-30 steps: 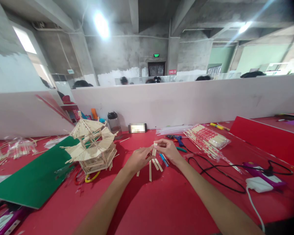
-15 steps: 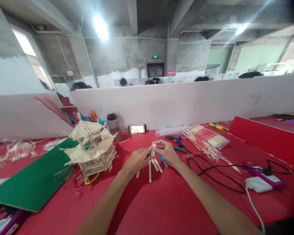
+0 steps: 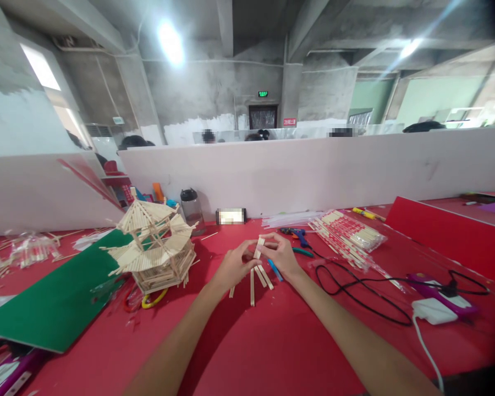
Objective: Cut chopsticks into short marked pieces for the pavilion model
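Note:
Between my two hands is a small bundle of short wooden sticks [image 3: 259,248], held upright above the table. My left hand [image 3: 238,265] grips it from the left, fingers and thumb closed on its edge. From the right, my right hand [image 3: 279,254] pinches the same bundle between thumb and fingers. Below them, several loose wooden sticks [image 3: 252,289] lie on the red table [image 3: 280,341]. A blue pen-like tool [image 3: 275,270] rests just under my right hand. To the left stands a pavilion model [image 3: 159,247] built of wooden sticks.
Behind my right hand lie a blue glue gun [image 3: 300,236] and packs of sticks [image 3: 342,234]. A black cable [image 3: 355,305] runs to a purple power strip [image 3: 445,297]. A green board [image 3: 53,302] lies left; a bottle [image 3: 192,212] and phone [image 3: 231,216] stand by the white partition [image 3: 305,170].
The bundle of sticks has tilted slightly to the right at its top, and the fingers of both hands have shifted a little on it. The rest of the table looks the same.

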Motion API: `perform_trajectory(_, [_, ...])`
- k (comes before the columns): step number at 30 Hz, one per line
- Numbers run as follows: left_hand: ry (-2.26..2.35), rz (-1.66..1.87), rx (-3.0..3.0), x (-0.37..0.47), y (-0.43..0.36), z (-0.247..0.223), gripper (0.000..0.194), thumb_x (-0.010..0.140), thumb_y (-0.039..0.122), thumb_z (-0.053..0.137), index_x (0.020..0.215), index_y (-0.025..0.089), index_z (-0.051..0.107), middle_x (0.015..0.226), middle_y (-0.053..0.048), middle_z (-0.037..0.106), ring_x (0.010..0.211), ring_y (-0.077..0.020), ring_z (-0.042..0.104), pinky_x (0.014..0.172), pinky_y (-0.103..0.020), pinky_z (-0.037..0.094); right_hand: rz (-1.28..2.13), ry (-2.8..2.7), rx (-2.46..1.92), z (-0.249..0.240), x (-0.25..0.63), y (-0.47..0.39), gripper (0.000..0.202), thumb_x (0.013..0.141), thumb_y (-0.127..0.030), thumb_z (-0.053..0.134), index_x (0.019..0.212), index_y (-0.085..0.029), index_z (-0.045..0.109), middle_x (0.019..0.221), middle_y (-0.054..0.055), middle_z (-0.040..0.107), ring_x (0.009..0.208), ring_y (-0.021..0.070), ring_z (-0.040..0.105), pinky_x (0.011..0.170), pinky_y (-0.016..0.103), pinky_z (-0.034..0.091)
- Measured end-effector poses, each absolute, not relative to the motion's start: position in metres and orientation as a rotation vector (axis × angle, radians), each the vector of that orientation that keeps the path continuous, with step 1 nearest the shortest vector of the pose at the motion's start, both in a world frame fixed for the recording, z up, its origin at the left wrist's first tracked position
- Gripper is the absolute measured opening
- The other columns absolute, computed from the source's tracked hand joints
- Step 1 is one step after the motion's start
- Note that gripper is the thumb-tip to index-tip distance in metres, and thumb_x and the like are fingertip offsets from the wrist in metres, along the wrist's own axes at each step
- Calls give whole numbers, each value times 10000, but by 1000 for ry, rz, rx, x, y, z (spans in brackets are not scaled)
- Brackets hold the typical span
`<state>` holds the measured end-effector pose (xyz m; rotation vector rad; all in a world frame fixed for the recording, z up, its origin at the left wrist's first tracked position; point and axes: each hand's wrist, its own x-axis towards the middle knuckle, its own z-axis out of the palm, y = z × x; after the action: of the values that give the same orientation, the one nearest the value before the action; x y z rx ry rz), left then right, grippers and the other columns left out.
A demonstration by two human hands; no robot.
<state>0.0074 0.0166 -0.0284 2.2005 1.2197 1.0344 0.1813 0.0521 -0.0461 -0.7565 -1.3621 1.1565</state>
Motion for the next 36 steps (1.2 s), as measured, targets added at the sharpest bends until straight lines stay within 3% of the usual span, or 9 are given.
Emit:
perform_trajectory(7, [1080, 1144, 1743, 16, 24, -41, 559, 794, 406, 691, 1258, 166, 491, 762, -33, 717, 704, -183, 687, 683, -300, 528, 1067, -1412, -738, -45, 179, 50, 355, 700, -386, 752, 995, -215, 653, 987, 73, 735, 868, 253, 717, 746, 346, 576])
perform_trajectory(17, [1055, 1116, 1683, 12, 25, -41, 531, 758, 366, 727, 1210, 172, 526, 739, -37, 706, 697, -181, 680, 652, -278, 513, 1042, -1468, -747, -46, 179, 50, 340, 718, -355, 747, 994, -183, 650, 921, 69, 735, 877, 242, 713, 751, 324, 562])
perform_trajectory(24, [1129, 1075, 1786, 12, 21, -35, 457, 779, 364, 689, 1168, 169, 550, 729, -32, 698, 677, -170, 653, 642, -259, 479, 1072, -1483, -745, -45, 179, 48, 347, 743, -330, 721, 1030, -168, 614, 825, 42, 734, 763, 200, 711, 670, 274, 544])
perform_trajectory(36, [1150, 1095, 1752, 13, 22, -35, 410, 758, 389, 694, 1075, 151, 590, 698, -33, 684, 619, -152, 621, 606, -244, 467, 1079, -1499, -726, -51, 174, 47, 335, 750, -336, 713, 1031, -172, 628, 852, 46, 732, 765, 204, 707, 639, 270, 550])
